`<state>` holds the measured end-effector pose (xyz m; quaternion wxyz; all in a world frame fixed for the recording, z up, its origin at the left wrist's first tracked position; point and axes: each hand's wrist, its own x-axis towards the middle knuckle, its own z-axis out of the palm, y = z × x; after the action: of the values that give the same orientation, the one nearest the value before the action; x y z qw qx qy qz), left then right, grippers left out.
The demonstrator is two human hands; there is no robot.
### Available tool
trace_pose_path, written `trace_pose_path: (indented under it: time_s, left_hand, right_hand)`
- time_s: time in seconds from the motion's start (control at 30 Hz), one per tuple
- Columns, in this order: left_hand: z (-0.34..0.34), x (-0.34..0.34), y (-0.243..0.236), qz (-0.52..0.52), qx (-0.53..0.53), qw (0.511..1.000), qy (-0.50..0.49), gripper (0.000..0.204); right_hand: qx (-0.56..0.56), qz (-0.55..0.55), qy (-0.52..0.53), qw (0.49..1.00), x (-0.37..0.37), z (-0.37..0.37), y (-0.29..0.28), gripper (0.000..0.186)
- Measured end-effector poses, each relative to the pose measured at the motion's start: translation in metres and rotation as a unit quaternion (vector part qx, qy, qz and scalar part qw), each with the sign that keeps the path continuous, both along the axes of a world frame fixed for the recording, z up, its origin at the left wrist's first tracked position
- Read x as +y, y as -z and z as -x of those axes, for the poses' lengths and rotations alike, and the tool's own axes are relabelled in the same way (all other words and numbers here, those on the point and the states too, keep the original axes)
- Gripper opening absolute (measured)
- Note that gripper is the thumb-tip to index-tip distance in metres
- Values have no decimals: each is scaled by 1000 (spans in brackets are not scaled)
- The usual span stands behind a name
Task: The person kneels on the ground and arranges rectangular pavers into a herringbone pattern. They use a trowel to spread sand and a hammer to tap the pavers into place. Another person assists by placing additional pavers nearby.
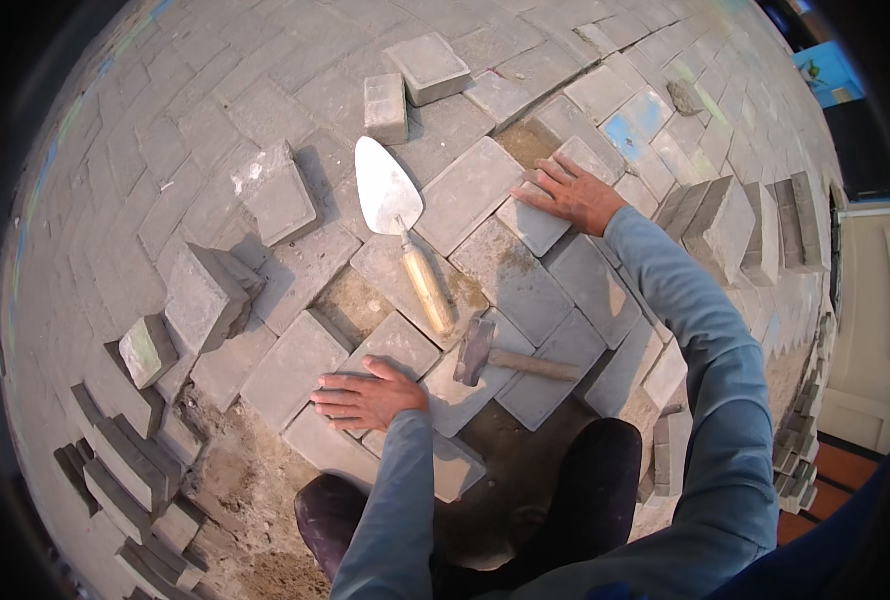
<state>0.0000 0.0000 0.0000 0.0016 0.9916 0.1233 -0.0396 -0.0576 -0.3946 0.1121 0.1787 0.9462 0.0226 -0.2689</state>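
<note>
Down on the paving, both hands lie flat and spread, gripping nothing. Take the trowel (397,218) as the landmark: it lies on the pavers with its bright blade pointing away from the person and its wooden handle toward them. Right of the trowel, the right hand (577,192) presses palm-down, fingers wide, on a grey paver (535,222) that sits tilted, beside a gap of bare sand. Below the trowel, nearer the person, the left hand (365,396) rests open, fingers stretched to the left, on another paver (397,345). Just past the trowel's handle end lies a hammer (505,357), head toward the left hand, wooden shaft pointing right, well clear of both hands. Above the trowel, two loose blocks (410,85) sit on the laid surface. Left of the trowel, more pavers (205,295) lie lifted and askew.
</note>
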Motion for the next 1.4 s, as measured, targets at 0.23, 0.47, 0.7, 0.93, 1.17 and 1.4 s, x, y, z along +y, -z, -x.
trace_pose_path:
  time_s: [0.23,0.47,0.7,0.93,1.17,1.4]
  left_hand:
    - [0,0,3,-29,-5,999,-11,82]
    - [3,1,12,-54,-7,998,-2,81]
    - [2,5,11,-62,-9,998,-10,81]
    - [1,-5,6,-41,16,999,-11,84]
    - [0,2,8,-38,-12,999,-10,84]
    - [1,1,9,-56,4,998,-9,83]
  right_hand:
    - [-56,-18,-20,998,-6,8,15,89]
    - [-78,1,-31,996,-14,18,26,92]
    - [-102,-10,-29,994,-11,19,28,87]
    - [-237,0,105,966,63,24,2,52]
    - [-223,-231,243,915,218,121,-22,41]
    - [-109,-286,314,899,223,147,-2,37]
